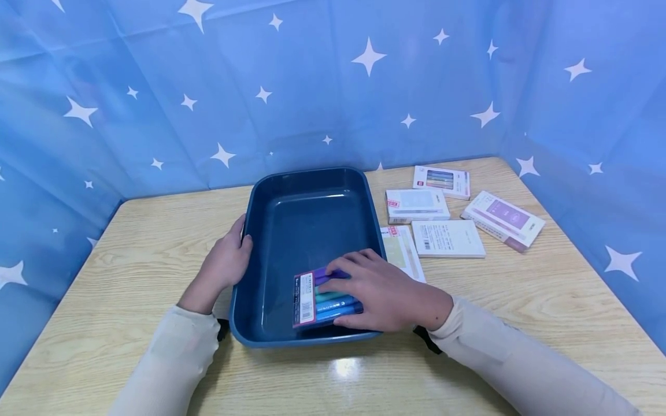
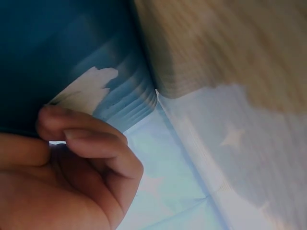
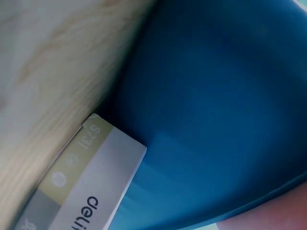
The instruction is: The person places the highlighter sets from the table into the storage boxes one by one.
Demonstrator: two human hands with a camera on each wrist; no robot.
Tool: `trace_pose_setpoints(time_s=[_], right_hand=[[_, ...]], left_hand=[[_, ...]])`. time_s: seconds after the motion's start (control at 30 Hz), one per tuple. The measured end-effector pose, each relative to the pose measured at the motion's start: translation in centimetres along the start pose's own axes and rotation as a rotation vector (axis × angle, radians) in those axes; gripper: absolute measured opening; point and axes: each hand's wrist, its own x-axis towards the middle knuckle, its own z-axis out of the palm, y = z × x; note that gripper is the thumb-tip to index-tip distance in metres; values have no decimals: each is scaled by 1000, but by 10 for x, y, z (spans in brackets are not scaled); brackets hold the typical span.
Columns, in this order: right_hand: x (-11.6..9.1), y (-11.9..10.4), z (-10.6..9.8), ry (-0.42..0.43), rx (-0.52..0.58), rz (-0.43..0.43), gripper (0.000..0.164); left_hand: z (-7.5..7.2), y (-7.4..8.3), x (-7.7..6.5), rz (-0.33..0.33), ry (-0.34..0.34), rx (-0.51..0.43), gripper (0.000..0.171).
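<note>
A dark blue plastic bin (image 1: 307, 231) stands on the table. My left hand (image 1: 225, 257) grips its left rim, thumb on the inside edge; in the left wrist view the curled fingers (image 2: 100, 139) show against its outer wall. Reaching over the near right rim, my right hand (image 1: 377, 289) holds a clear pack of coloured markers (image 1: 325, 300) inside the bin. Purple, green and blue markers show through the pack, and a white barcode label faces up at its left end. Part of the pack is hidden under the fingers.
Right of the bin lie several white boxes, among them a purple-panelled one (image 1: 503, 219), one with printed text (image 1: 448, 238) and one showing coloured pens (image 1: 442, 181). A yellow-panelled box (image 1: 403, 251) lies close against the bin's right side. A blue starry cloth (image 1: 312, 86) hangs behind the table.
</note>
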Motion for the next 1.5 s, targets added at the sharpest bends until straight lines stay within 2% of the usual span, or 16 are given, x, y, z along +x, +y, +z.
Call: trace_pose_setpoints(time_s=[0.3, 0.97, 1.5], right_hand=[[2, 1, 0, -14, -15, -4, 53], [2, 3, 2, 46, -7, -29, 49], [3, 1, 0, -8, 32, 2, 54]], left_hand=[[0, -2, 0, 10, 0, -22, 58], [0, -1, -1, 20, 0, -33, 58], [0, -3, 0, 21, 4, -40, 58]])
